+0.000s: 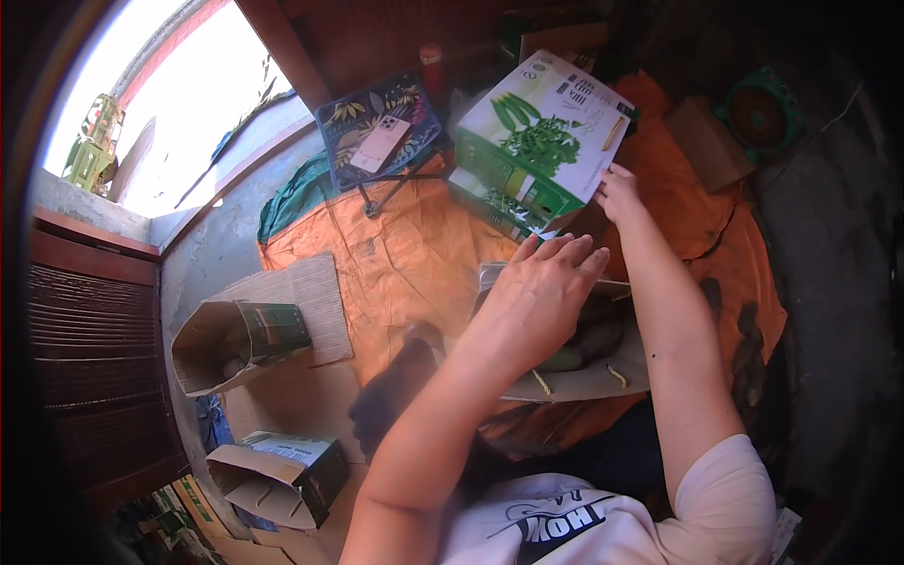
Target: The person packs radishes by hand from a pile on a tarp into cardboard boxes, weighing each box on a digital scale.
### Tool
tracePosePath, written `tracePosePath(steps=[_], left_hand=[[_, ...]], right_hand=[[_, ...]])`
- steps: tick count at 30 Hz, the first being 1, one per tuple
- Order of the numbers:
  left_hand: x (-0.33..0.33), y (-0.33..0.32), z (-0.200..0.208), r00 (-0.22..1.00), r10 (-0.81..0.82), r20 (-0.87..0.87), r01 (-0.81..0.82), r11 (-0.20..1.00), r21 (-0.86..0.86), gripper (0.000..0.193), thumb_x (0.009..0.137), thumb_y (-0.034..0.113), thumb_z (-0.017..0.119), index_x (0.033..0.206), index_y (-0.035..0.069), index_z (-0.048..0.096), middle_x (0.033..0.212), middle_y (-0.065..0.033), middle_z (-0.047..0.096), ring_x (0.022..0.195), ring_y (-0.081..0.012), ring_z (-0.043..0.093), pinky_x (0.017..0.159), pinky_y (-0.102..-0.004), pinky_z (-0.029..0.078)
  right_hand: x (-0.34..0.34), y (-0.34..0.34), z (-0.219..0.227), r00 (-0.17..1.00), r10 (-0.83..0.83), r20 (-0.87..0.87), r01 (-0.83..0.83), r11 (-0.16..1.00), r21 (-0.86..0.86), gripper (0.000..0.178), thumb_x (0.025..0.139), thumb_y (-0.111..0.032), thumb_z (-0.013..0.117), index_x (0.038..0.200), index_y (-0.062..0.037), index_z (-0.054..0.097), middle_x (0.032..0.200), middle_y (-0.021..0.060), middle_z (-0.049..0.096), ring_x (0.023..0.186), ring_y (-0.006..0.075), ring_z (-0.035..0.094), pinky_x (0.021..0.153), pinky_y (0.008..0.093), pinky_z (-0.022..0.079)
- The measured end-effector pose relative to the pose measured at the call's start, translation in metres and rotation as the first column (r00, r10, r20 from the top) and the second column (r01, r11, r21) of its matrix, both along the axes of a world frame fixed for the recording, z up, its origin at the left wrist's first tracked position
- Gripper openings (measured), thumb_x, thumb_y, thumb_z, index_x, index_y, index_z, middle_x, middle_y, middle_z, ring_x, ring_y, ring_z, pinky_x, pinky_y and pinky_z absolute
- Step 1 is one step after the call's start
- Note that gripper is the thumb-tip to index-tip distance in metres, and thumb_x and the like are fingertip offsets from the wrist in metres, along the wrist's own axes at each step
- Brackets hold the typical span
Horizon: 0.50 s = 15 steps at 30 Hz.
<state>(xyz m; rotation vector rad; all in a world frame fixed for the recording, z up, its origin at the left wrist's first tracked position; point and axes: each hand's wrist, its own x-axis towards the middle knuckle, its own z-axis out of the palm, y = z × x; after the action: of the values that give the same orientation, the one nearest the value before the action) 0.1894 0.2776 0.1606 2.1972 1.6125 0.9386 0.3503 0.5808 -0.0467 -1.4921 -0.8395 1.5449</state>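
Note:
My right hand (617,193) grips the lower right edge of a flat white-and-green printed carton (541,132), held tilted over a green plastic crate (499,179). My left hand (541,292), fingers spread, rests on the top edge of an open brown cardboard box (603,377) in front of me. Dark green produce shows inside that box. Whether the left hand grasps the box flap is hidden by the hand itself.
An orange sheet (405,264) covers the floor. A small folding stool (377,132) carries a phone (381,143). Two open cartons (235,344) (282,476) lie on flattened cardboard at the left. A wooden door is far left; a green fan (758,113) sits upper right.

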Motion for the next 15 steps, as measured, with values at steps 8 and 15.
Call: tracePosePath(steps=[8,15], left_hand=[[-0.005,-0.009,0.001,0.999,0.034,-0.020,-0.035,0.999,-0.040,0.041,0.092,0.001,0.059,0.132,0.001,0.063,0.134,-0.0191,0.066,0.126,-0.0362,0.060,0.110,-0.0442,0.047],[0.005,-0.011,-0.012,1.000,-0.003,-0.027,0.000,0.994,-0.105,0.036,0.098,0.005,0.058,0.134,0.003,0.063,0.132,-0.0199,0.066,0.122,-0.0398,0.062,0.106,-0.0454,0.050]], right_hand=[[-0.012,-0.053,0.028,0.686,0.486,0.542,-0.474,0.863,-0.174,0.062,0.100,-0.006,0.061,0.157,-0.0093,0.038,0.112,0.0121,0.070,0.093,0.0206,0.070,0.077,0.0366,0.060],[0.118,-0.107,0.086,0.751,0.393,0.530,-0.618,0.700,0.356,0.039,0.101,-0.007,0.062,0.138,0.0009,0.058,0.112,0.0113,0.071,0.096,0.0156,0.072,0.087,0.0285,0.057]])
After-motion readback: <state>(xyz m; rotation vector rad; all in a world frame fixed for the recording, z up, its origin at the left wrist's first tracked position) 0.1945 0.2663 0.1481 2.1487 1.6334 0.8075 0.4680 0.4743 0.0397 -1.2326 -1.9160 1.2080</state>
